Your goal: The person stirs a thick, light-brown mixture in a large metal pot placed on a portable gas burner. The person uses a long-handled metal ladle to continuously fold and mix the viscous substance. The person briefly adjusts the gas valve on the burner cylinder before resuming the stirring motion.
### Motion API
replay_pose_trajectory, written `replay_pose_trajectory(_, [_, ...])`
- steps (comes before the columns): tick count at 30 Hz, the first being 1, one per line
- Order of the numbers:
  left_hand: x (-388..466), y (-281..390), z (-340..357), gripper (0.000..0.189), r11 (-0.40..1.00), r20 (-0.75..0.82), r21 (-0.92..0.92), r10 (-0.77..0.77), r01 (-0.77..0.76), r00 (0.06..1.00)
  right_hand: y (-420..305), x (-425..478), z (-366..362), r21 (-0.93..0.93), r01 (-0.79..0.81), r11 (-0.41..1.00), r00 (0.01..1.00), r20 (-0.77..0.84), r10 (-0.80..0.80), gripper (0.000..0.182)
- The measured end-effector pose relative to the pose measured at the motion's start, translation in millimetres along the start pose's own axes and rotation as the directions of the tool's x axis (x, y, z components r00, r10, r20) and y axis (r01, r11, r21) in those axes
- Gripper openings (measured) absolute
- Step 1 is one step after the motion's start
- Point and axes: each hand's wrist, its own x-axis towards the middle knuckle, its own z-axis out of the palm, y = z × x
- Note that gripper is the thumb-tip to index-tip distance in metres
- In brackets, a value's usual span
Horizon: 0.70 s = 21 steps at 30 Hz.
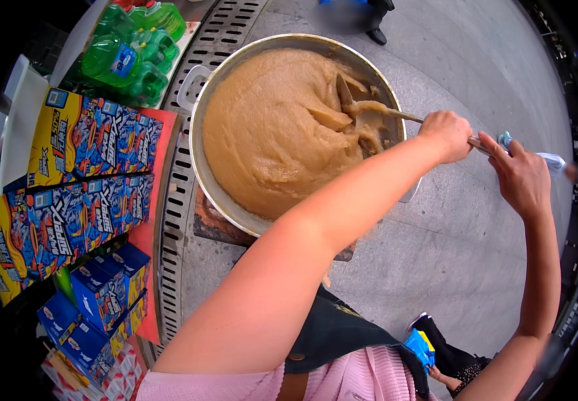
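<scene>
A wide round metal pan (194, 150) with side handles holds a thick, glossy light-brown paste (269, 135). The paste is pulled into folds on its right side. There the metal blade of a long-handled stirring paddle (343, 90) is partly sunk in it, and paste clings to the lower shaft. My left hand (446, 136) grips the shaft just beyond the pan's right rim, its arm stretched across the pan's near side. Farther up, my right hand (521, 173) is around the handle's upper part, its index finger extended along it. The handle's far end is hidden behind this hand.
Printed cartons (93, 133) are stacked along the left on a red-topped surface (161, 150). Jugs of green liquid (113, 60) stand behind them. A slotted drain cover (171, 240) runs beside the pan. People stand on the grey pavement (449, 240), one with a blue bag (419, 348).
</scene>
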Motion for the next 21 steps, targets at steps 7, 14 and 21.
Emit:
replay_pose_trajectory(7, [-38.4,-45.0,-42.8,0.023,0.964,-0.079,0.046,-0.258,0.262,0.963,-27.2,57.9,17.8,0.07,0.213,0.975,0.967,-0.158,-0.2,0.043])
replay_pose_trajectory(14, [-86.0,46.3,-40.3,0.022,0.992,-0.191,0.088,-0.073,0.091,0.979,-19.0,-37.6,-45.2,-0.032,0.158,0.987,0.952,-0.259,-0.161,0.045])
replay_pose_trajectory(21, [-75.7,158.4,-16.6,0.017,0.951,-0.018,0.169,0.267,-0.261,0.963,18.1,-159.8,-78.1,0.073,-0.083,0.994,0.974,-0.205,0.096,0.052])
